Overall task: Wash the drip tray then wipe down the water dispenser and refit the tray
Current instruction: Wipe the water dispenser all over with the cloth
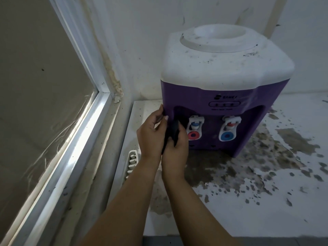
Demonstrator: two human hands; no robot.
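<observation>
A purple water dispenser with a dirty white top stands on a stained white counter. My right hand grips a dark cloth against the dispenser's front left edge, beside the red tap. My left hand pinches the same cloth from the left, its fingertips touching the purple corner. The blue tap is to the right. A white slotted drip tray lies on the counter to the left, partly hidden behind my left forearm.
A window with a white frame runs along the left. Peeling white walls close in behind the dispenser. The counter right of and in front of the dispenser is blotched with dark stains. Its front edge is near the bottom.
</observation>
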